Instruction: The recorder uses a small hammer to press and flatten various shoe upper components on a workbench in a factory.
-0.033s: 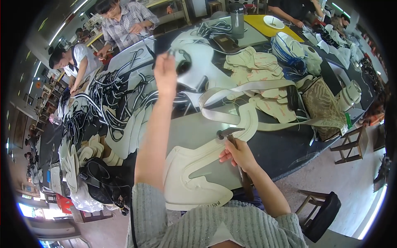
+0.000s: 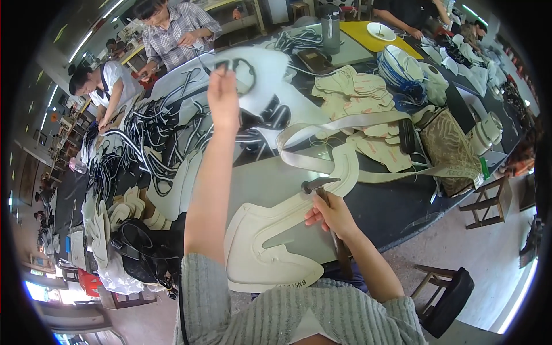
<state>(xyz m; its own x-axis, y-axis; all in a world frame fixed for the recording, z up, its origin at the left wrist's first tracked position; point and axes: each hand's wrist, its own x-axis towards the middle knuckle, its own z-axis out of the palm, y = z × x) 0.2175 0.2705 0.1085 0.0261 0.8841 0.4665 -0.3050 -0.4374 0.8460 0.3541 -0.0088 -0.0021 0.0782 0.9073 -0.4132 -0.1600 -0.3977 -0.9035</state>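
Observation:
My right hand (image 2: 333, 218) is closed around the wooden handle of a hammer (image 2: 343, 256), its dark metal head up and over a cream template board (image 2: 276, 270). That board has a curved raised outline and lies on a grey plate (image 2: 259, 178). My left arm reaches far forward over the table. The fingers of my left hand (image 2: 223, 98) are closed near a white sheet (image 2: 273, 72) and a thin dark loop (image 2: 247, 77); what they hold is hard to make out. Glossy black pieces (image 2: 276, 115) lie just right of that wrist.
Black-and-white strips (image 2: 144, 144) heap at left. Stacked cream cutouts (image 2: 351, 92), a pale strap (image 2: 368, 118) and a patterned bag (image 2: 448, 149) are at right. A bottle (image 2: 330, 29) stands behind. Co-workers (image 2: 172, 31) work across the table. Stools (image 2: 443, 299) stand at right.
My left hand has moved slightly left and forward. The white sheet and dark loop near it have shifted, showing more of the black pieces. My right hand with the hammer stays put.

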